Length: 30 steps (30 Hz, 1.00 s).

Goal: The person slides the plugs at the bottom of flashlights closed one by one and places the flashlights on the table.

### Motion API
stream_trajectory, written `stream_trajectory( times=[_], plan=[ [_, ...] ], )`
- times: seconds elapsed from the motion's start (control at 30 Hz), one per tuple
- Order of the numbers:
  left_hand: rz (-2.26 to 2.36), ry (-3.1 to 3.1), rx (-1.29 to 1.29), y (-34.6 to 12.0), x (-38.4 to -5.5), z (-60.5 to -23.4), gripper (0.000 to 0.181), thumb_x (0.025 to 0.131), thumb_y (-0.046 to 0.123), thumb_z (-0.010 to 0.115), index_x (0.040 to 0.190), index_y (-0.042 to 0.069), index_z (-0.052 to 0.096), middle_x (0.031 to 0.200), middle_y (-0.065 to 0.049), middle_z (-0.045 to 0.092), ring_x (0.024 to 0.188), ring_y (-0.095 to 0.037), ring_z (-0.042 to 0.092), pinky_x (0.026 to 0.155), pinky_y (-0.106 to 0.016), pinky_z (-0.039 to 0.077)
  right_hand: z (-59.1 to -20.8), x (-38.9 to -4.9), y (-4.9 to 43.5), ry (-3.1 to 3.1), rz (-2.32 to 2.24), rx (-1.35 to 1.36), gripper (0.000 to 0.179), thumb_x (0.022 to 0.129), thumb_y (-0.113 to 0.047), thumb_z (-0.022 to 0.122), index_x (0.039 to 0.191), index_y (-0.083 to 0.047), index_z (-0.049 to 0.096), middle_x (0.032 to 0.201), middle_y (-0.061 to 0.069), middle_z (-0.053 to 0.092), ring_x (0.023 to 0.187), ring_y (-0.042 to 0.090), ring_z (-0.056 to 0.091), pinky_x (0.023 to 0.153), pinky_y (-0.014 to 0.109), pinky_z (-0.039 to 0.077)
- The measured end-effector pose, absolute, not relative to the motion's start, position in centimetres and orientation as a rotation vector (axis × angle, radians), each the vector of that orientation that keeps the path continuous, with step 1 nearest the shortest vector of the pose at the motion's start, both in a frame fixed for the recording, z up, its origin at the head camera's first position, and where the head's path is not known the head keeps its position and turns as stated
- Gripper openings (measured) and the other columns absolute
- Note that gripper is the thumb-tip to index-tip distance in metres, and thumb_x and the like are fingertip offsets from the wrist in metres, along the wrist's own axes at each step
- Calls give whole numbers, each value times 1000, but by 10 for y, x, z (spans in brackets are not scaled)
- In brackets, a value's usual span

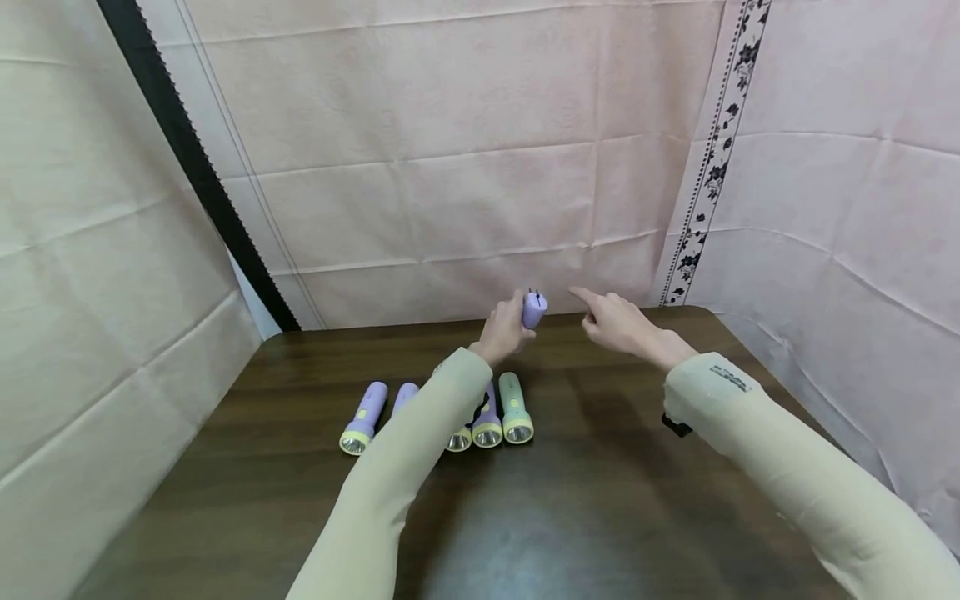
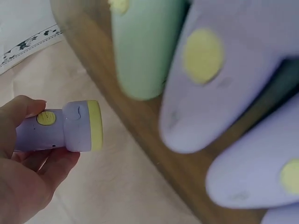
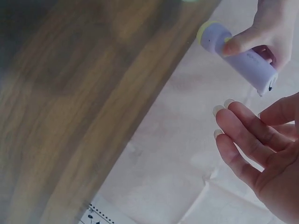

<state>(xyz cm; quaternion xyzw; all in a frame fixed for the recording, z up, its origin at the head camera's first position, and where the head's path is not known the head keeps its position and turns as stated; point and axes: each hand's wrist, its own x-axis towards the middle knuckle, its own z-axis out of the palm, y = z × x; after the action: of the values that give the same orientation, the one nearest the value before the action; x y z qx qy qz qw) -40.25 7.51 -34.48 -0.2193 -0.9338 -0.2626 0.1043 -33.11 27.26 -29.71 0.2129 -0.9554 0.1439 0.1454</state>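
My left hand (image 1: 504,329) grips a purple flashlight (image 1: 535,309) above the far edge of the table. In the left wrist view, the thumb lies beside the yellow button of this flashlight (image 2: 77,126), and its yellow-rimmed head points away from the palm. Small dark prongs stick out of its tail end, which faces the right hand in the right wrist view. My right hand (image 1: 617,323) hovers a short way to the right, holding nothing. Its fingers (image 3: 243,135) are loosely extended toward the flashlight's tail, apart from it.
On the brown table (image 1: 600,500) several flashlights lie in a row, lens ends toward me. A purple one (image 1: 366,412) is leftmost and a green one (image 1: 515,404) rightmost; the left sleeve (image 1: 420,450) covers part of the row. Pale cloth (image 1: 465,208) hangs behind the table.
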Motion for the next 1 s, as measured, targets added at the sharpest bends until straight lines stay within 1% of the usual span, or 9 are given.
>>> stream_trajectory(
  times=[0.07,0.13,0.23,0.33,0.43,0.53,0.67,0.8,1.0],
  plan=[
    [-787,-2748,-631,76,-401,-348,55,80,13,77,125,7,45,116,-15,65,103,-30,66,85,-41,54,-300,-331,270,-2762,409,633,61,82,0,49,142,-4,43,58,0,50,50,11,39,49,28,34],
    [-819,-2741,-618,77,-399,-351,56,80,13,76,126,7,45,116,-15,66,102,-29,67,85,-40,55,-302,-330,266,-2757,402,657,61,82,0,50,142,-4,43,58,-1,51,49,11,39,48,27,34],
    [-895,-2711,-614,79,-397,-352,51,81,13,74,124,6,47,111,-16,66,97,-27,67,82,-37,55,-304,-330,263,-2747,399,668,61,82,0,51,142,-4,43,57,0,52,49,11,40,48,27,33],
    [-1038,-2678,-630,80,-395,-350,51,81,10,71,122,4,42,107,-17,65,91,-26,65,79,-34,53,-303,-329,260,-2749,399,647,61,82,-1,52,142,-5,44,57,-1,51,49,11,39,48,28,32],
    [-1204,-2648,-658,78,-394,-347,53,81,7,68,122,3,34,107,-20,63,90,-28,64,78,-34,52,-302,-328,258,-2758,405,639,61,82,-2,52,142,-6,44,56,-2,49,49,11,37,48,27,31],
    [-1309,-2632,-705,75,-395,-345,50,84,6,66,120,3,31,109,-22,62,94,-31,64,81,-36,52,-301,-327,257,-2757,419,645,60,83,-3,52,143,-7,43,55,-3,46,48,10,35,47,27,30],
    [-1330,-2608,-753,72,-397,-340,45,85,4,66,120,2,38,113,-20,57,101,-31,59,88,-40,50,-300,-327,257,-2741,430,646,61,83,-3,52,143,-8,42,55,-3,45,47,10,34,46,27,29],
    [-1353,-2552,-710,71,-398,-334,42,82,1,65,119,0,46,111,-20,58,99,-30,58,88,-40,49,-300,-326,258,-2728,434,644,61,84,-4,52,143,-7,42,55,-2,46,48,10,36,46,27,30],
    [-1491,-2541,-596,70,-394,-327,50,79,1,65,120,2,38,111,-20,61,98,-29,59,87,-37,48,-299,-325,257,-2702,444,667,61,83,-4,54,143,-7,42,62,1,57,50,11,42,48,28,35]
  ],
)
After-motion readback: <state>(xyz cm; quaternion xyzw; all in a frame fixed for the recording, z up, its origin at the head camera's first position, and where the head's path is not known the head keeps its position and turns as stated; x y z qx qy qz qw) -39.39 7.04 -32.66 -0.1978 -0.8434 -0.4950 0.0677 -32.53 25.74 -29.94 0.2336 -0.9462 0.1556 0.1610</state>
